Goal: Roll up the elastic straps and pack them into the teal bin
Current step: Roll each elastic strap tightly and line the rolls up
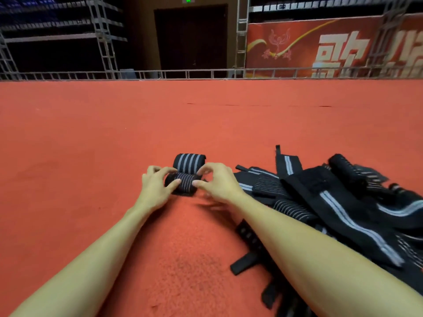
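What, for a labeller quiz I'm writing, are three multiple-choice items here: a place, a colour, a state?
1. The strap pile lies: A left of the hands; B right of them; C in a bin.
2. The floor is: A red-orange; B teal; C grey.
3. The nearer roll is: A untouched; B gripped by both hands; C gripped by one hand.
Answers: B, it lies beside the right hand; A, it shows red-orange all over; B, the left hand and right hand pinch its ends.
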Demonstrator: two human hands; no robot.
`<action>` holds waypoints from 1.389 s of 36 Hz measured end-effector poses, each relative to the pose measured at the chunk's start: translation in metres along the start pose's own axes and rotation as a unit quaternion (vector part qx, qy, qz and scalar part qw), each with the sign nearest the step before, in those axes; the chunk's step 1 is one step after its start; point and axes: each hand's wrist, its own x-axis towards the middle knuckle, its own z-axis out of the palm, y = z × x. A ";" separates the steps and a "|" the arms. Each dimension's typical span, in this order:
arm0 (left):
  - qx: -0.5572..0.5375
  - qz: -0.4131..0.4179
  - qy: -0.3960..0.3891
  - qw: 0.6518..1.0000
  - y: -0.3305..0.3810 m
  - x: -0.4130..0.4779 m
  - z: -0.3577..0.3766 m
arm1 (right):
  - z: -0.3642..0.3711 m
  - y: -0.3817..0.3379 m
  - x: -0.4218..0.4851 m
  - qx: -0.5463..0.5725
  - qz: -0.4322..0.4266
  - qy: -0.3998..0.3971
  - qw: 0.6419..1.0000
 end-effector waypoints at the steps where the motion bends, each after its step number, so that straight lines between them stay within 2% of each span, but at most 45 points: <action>1: 0.006 0.001 0.007 1.000 0.006 -0.002 -0.002 | -0.017 -0.001 -0.007 -0.017 -0.008 -0.010 1.000; 5: 0.016 0.005 -0.015 1.000 0.040 -0.021 -0.007 | -0.085 0.005 -0.047 -0.105 -0.014 -0.033 0.994; 11: -0.008 0.106 -0.125 0.986 0.110 -0.096 0.005 | -0.152 0.025 -0.133 -0.167 0.016 -0.058 0.984; 17: -0.019 0.123 -0.178 0.976 0.158 -0.158 0.025 | -0.160 0.045 -0.205 -0.203 0.025 -0.100 0.974; 22: -0.023 0.119 -0.137 0.983 0.174 -0.182 0.030 | -0.159 0.056 -0.238 -0.175 0.036 -0.066 0.982; 26: 0.048 0.162 -0.178 0.969 0.184 -0.197 0.036 | -0.156 0.061 -0.253 -0.170 0.040 -0.040 0.984; 29: 0.054 0.199 -0.204 0.957 0.194 -0.203 0.039 | -0.156 0.061 -0.256 -0.158 0.043 -0.028 0.986; 34: 0.007 0.202 -0.203 0.958 0.222 -0.186 0.040 | -0.178 0.061 -0.243 -0.145 0.036 0.014 0.989; 42: -0.034 0.175 -0.172 0.969 0.286 -0.111 0.055 | -0.240 0.093 -0.203 -0.139 0.088 0.087 0.983; 50: -0.031 0.159 -0.149 0.976 0.340 -0.034 0.098 | -0.263 0.141 -0.184 -0.175 0.110 0.064 0.976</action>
